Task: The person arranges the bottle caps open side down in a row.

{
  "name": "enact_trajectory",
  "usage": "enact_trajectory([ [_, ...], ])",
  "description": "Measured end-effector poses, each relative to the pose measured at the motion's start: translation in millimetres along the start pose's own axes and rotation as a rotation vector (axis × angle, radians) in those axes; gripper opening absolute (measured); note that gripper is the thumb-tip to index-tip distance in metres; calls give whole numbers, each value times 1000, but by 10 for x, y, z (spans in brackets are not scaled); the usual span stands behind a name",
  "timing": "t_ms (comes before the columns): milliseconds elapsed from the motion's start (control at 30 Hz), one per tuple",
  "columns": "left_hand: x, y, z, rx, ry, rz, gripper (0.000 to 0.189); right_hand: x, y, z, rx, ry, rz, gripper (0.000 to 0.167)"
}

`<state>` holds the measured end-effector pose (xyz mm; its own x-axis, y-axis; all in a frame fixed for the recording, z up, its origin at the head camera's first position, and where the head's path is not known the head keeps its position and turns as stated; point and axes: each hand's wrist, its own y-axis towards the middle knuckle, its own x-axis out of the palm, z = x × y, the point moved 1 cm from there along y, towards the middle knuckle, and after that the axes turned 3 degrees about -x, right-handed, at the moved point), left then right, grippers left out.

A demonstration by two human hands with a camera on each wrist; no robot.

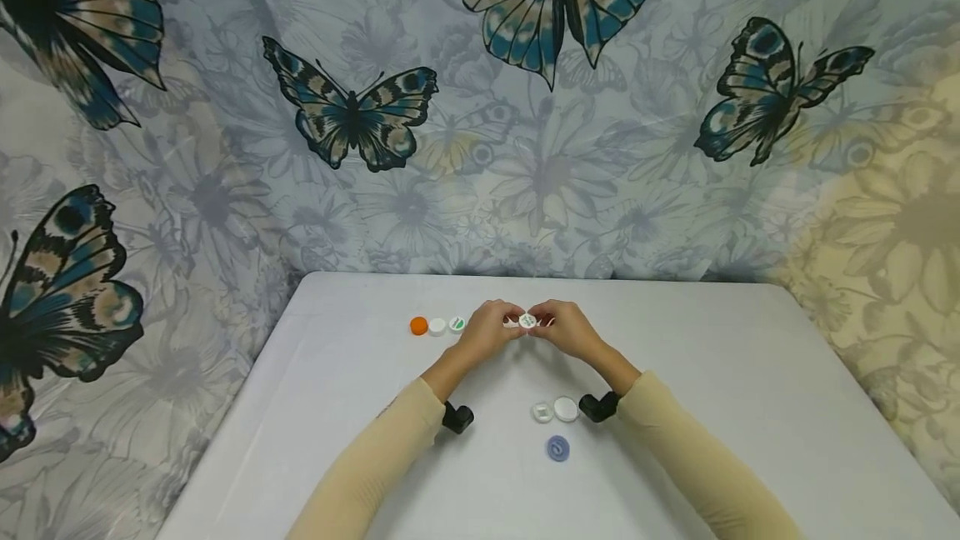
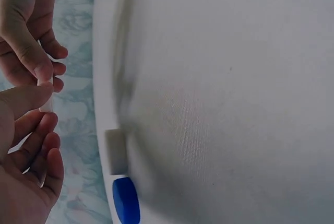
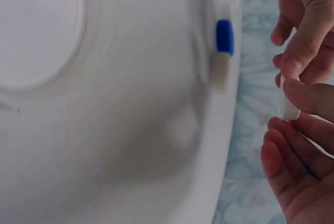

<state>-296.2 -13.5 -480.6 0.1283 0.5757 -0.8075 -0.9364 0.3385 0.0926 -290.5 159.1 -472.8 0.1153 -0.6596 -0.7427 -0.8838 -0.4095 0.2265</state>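
Both hands meet over the far side of the table. My left hand (image 1: 491, 329) and right hand (image 1: 564, 327) pinch the same small round white bottle cap (image 1: 527, 321) from opposite edges, thumbs and fingertips at its rim. Dark print marks its face. In the left wrist view the cap (image 2: 46, 104) appears edge-on, its lower end between the thumb and finger of the left hand (image 2: 28, 156). The right wrist view has it pale (image 3: 288, 106) between the fingertips, with the right hand (image 3: 308, 166) below. Fingertips hide part of its rim.
A row by the far edge holds an orange cap (image 1: 418, 326), a white cap (image 1: 437, 327), a green-printed white cap (image 1: 457, 324), a blue cap (image 3: 224, 37) and another whitish cap (image 3: 221, 72). Nearer lie two white caps (image 1: 566, 409) and a lilac cap (image 1: 557, 448).
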Motion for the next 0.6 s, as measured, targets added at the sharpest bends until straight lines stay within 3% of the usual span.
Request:
enact_trajectory([
  [333,207,261,-109,-34,127,-27,27,146,234,292,45,-17,-68,26],
  [600,293,306,-95,36,281,-18,22,221,307,398,123,-40,-120,28],
])
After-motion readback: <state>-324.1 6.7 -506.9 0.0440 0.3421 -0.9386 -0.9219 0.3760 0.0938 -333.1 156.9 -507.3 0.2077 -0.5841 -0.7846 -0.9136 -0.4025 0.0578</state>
